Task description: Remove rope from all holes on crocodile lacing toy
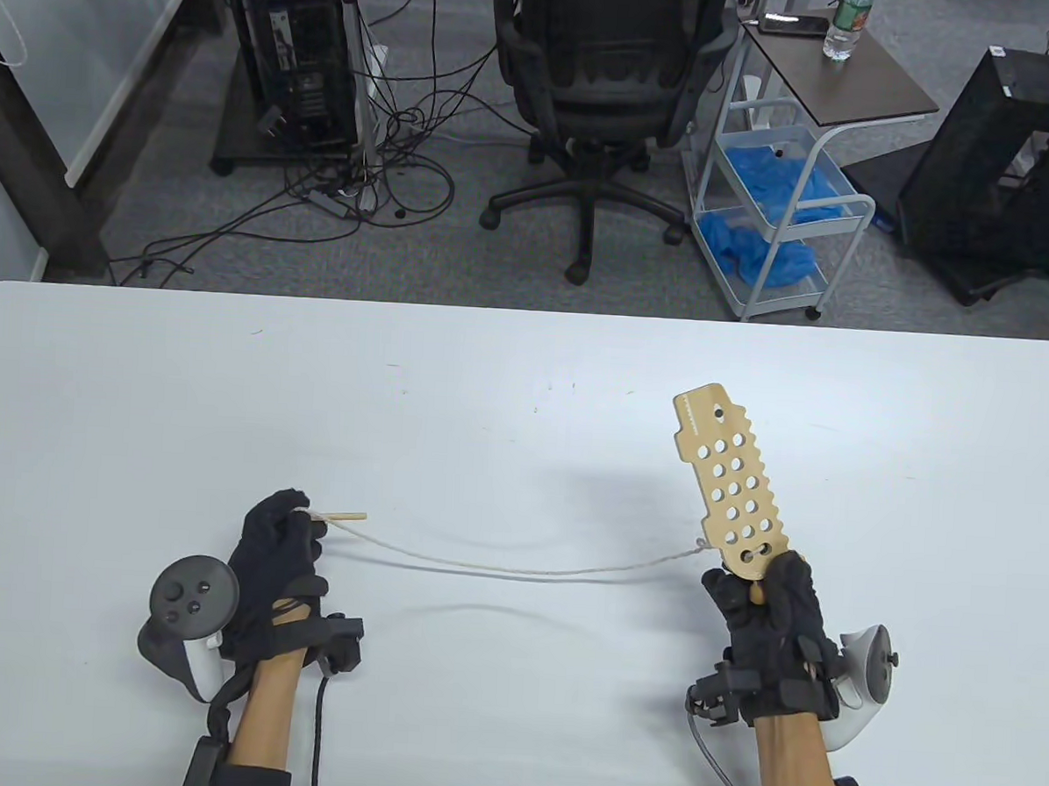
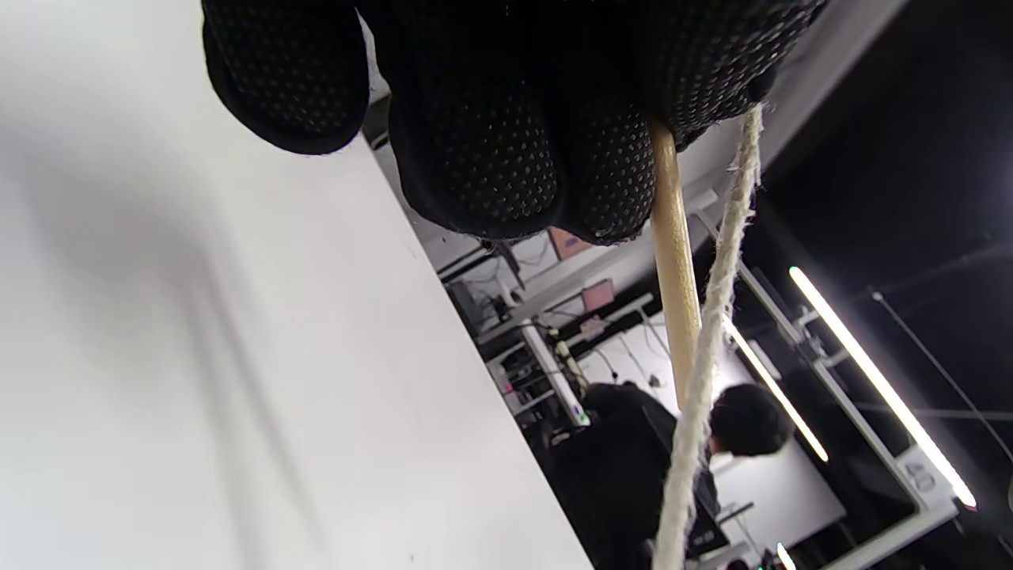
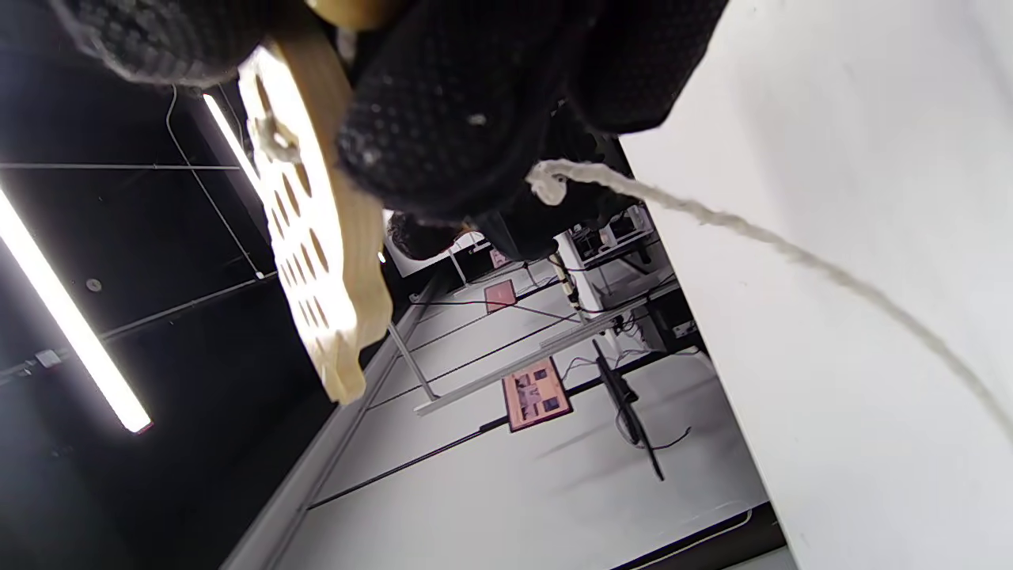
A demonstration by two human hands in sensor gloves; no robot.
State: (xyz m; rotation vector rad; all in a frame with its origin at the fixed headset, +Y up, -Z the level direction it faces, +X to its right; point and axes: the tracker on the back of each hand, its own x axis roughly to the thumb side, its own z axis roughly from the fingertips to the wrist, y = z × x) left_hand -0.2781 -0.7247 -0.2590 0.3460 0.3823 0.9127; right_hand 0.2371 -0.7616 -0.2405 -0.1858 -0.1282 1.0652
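Left hand (image 1: pixel 275 542) at lower left pinches the rope's (image 1: pixel 515 571) wooden tip (image 1: pixel 345 516); right hand (image 1: pixel 768 603) at lower right grips the crocodile board (image 1: pixel 730 483) by its bottom end, raised above the worktop (image 1: pixel 490 382). Rope sags between them, seemingly anchored at 1 low hole. Risk, I'd say: a hard tug jams the knot or twists the board loose. Pale wood, rows of open holes.

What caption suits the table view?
Right hand holds crocodile toy; left hand pulls rope by its stick.
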